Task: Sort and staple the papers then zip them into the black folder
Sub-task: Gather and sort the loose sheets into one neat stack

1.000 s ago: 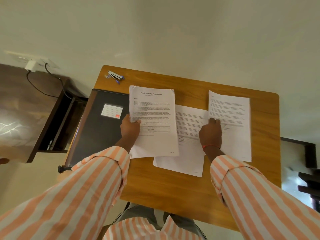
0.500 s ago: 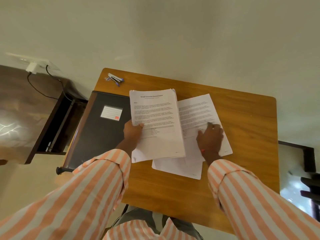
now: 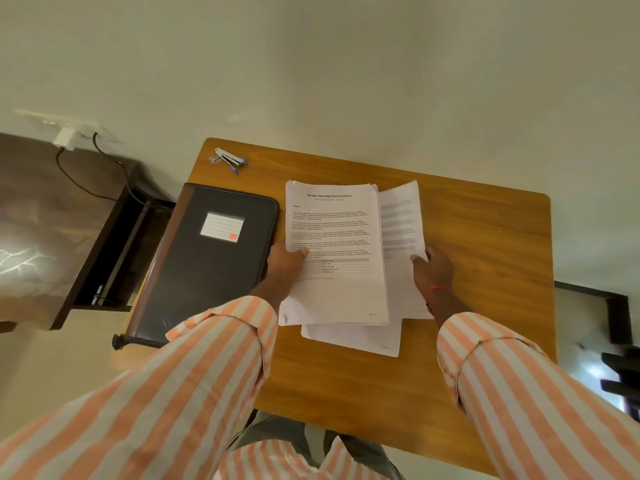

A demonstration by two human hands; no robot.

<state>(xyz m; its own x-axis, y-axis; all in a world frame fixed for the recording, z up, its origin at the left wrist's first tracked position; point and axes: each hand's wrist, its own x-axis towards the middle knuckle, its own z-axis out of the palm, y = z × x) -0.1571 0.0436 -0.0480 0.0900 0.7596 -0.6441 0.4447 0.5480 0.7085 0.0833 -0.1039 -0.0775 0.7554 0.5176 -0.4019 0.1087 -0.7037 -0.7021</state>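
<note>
The left hand (image 3: 284,263) grips the left edge of a printed stack of papers (image 3: 334,251), thumb pressed on the top sheet, with the stack's upper pages fanned slightly at the far corner. The right hand (image 3: 433,270) holds a single loose sheet (image 3: 401,220) tilted up against the stack's right side, fingers curled around its edge. Beneath both hands another sheet (image 3: 356,337) lies flat on the wooden worktop (image 3: 485,244), its corner jutting toward the person. Just left of the left hand lies the closed black folder (image 3: 211,265); beyond it, near the far corner, rests the stapler (image 3: 229,159).
</note>
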